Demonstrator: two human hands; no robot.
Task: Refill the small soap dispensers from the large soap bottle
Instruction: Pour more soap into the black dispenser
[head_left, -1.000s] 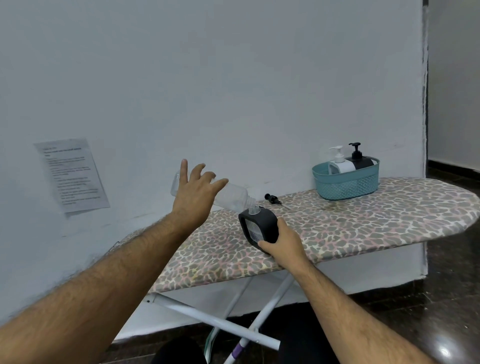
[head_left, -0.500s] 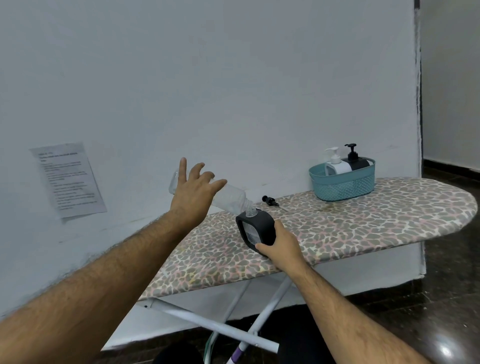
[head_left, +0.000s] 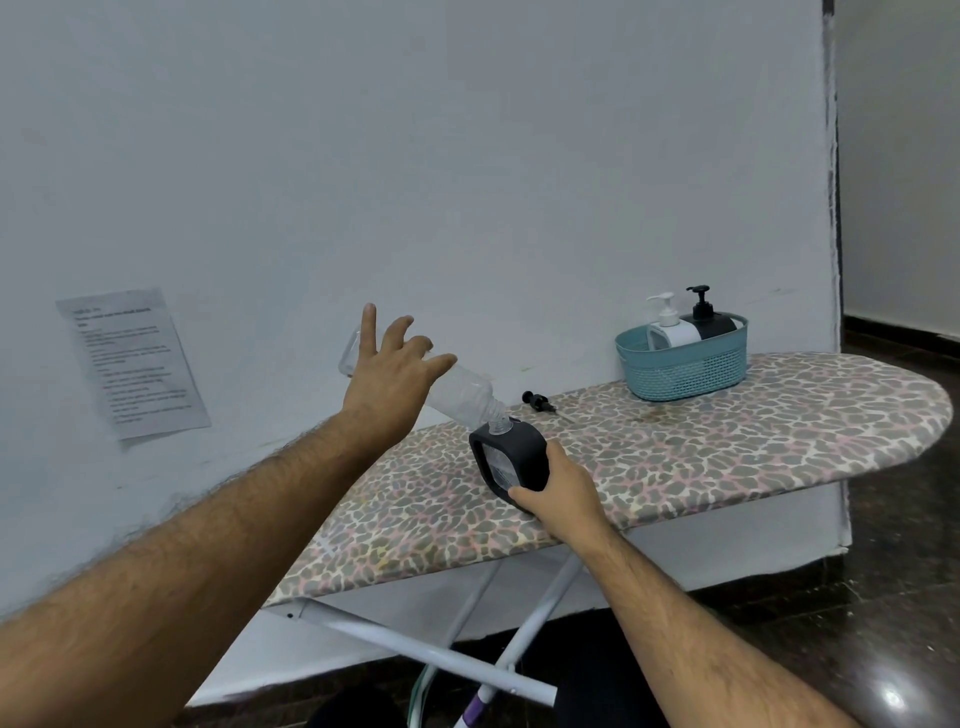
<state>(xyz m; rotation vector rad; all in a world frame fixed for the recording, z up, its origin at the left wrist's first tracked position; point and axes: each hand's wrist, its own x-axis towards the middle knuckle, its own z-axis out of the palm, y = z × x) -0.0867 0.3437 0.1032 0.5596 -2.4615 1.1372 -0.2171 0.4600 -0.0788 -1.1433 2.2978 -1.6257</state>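
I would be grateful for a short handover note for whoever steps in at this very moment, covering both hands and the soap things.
Left hand: holds the clear large bottle tilted, neck in the black dispenser.
Right hand: grips that dispenser on the ironing board.
Its pump lies on the board behind.
White dispenser and second black dispenser stand in the teal basket, pumps on.
Done: pump off, pouring under way.
Left: finish pouring, refit pump; fill levels cannot be told.

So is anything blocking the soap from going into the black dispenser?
Nothing visible does. The clear bottle, tilted in the left hand, has its neck right at the open top of the dispenser, which the right hand holds. Its pump lies on the board behind.
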